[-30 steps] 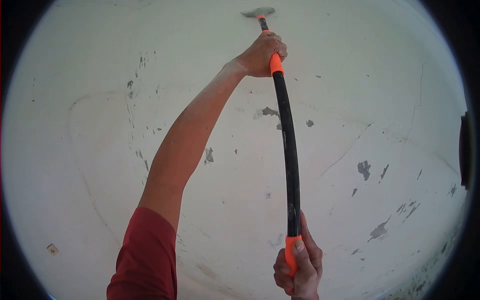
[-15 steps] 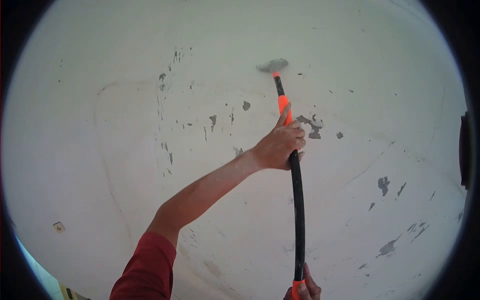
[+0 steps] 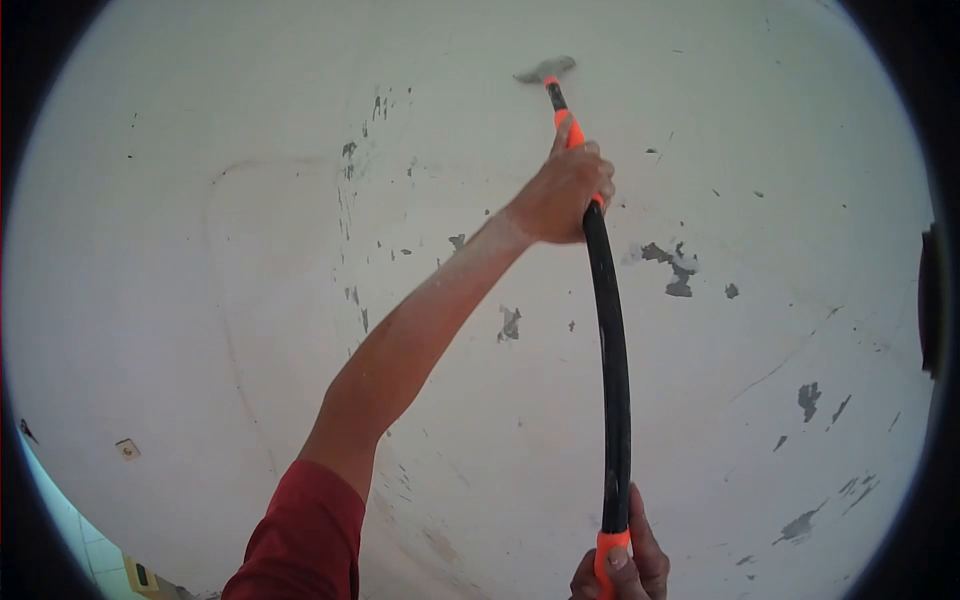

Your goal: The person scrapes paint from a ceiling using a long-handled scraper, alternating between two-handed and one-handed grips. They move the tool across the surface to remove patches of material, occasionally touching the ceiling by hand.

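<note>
My left hand is wrapped round the upper orange grip of a long-handled scraper, with one finger stretched along the grip. Lower down, at the bottom of the view, my right hand closes on the orange grip at the other end of the black shaft. The scraper's wide grey head lies against the pale wall, high in the view. Its exact edge is blurred. Grey patches show where the wall's coating is gone.
A socket-like plate sits low on the wall at left. A dark object stands at the right edge. At the bottom left are a tiled floor and a yellowish object.
The scraper head and my left hand have moved up along the wall. My right hand has risen slightly and shifted right. The view has shifted a little, moving the wall marks rightward.
</note>
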A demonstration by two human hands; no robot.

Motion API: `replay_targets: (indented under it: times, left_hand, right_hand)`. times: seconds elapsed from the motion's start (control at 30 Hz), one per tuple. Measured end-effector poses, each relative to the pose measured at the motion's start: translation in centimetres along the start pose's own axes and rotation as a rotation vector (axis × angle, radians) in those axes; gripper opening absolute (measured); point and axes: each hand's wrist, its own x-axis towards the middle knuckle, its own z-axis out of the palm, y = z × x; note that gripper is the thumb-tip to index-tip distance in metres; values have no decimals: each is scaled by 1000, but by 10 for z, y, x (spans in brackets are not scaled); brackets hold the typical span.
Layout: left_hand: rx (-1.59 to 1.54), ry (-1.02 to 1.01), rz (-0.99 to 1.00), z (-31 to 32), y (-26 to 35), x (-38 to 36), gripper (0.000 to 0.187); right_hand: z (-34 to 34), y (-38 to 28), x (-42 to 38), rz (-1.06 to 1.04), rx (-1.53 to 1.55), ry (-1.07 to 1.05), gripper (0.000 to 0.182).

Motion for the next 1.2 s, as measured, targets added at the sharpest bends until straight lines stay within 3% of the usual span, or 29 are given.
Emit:
replay_targets:
  times: [0.07,0.13,0.23,0.33,0.4,0.47,0.53,0.73,0.8,0.87,0.93,1.03,1.2]
  left_hand:
    - [-12,-10,4,-11,-20,3,14]
    - [-9,-7,23,-18,-40,7,16]
    - [143,12,52,-32,-75,12,29]
    - [132,8,36,-44,-117,22,23]
    - [164,15,28,-55,-141,26,23]
    - [201,-113,-40,-65,-159,31,25]
    - [202,-79,-18,-66,-155,24,28]
    - [110,66,-51,-19,-83,-36,26]
    - [70,73,-128,-1,-40,-60,24]
    - [73,45,-170,14,7,-86,22]
    - [22,47,-206,28,51,-111,20]
    - [-54,-109,-299,30,109,-135,20]
    - [-107,-94,-321,31,127,-135,17]
  right_hand:
    - [13,-2,11,11,49,-58,58]
    - [26,4,22,-107,140,-185,59]
    - [47,-2,57,-148,62,-197,58]
    - [73,-20,87,-21,-39,-134,63]
    - [91,-26,105,-51,-10,-178,63]
    - [101,-22,113,-72,14,-215,63]
    - [109,-14,115,-114,55,-219,59]
    - [52,31,71,-7,3,-157,63]
    - [33,48,42,54,-64,7,61]
    - [-19,86,21,-67,18,-167,58]
    - [-37,85,-12,90,-14,-19,60]
    - [-75,100,-52,113,61,-4,62]
    - [-95,96,-61,35,-80,-8,63]
